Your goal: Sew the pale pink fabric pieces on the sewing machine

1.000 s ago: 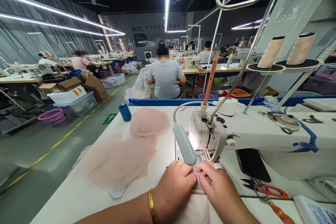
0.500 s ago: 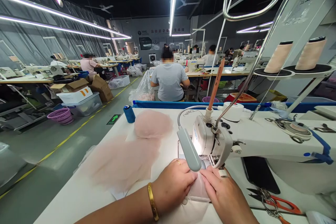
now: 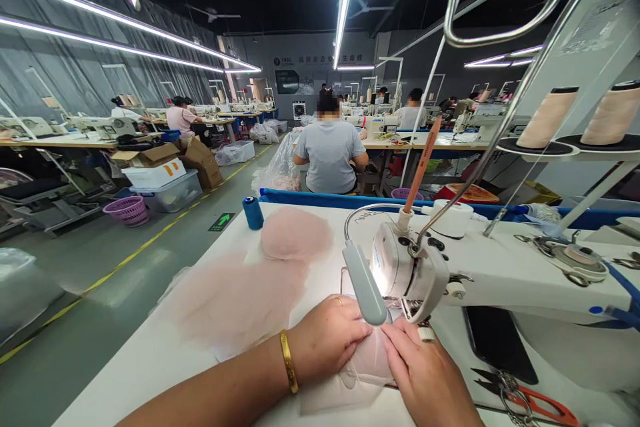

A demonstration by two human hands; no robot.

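My left hand (image 3: 327, 337), with a gold bangle and a ring, lies with curled fingers on a sheer pink fabric piece (image 3: 367, 363) just in front of the needle area of the white sewing machine (image 3: 480, 270). My right hand (image 3: 425, 373) presses the same piece from the right, fingers together, a white band on one finger. The fabric sits under the machine's lit head, behind the grey lamp arm (image 3: 364, 282). Whether the needle is down is hidden by the lamp arm.
Loose pink mesh pieces (image 3: 240, 297) are spread on the white table, with a blue thread spool (image 3: 253, 212) behind them. Red-handled scissors (image 3: 530, 400) and a black phone (image 3: 497, 343) lie right of my hands. Two beige thread cones (image 3: 547, 117) stand above. Other workers sit ahead; an aisle runs left.
Both hands have slid the pink piece slightly towards me and to the right under the machine head. The camera has tilted down and shifted a little.
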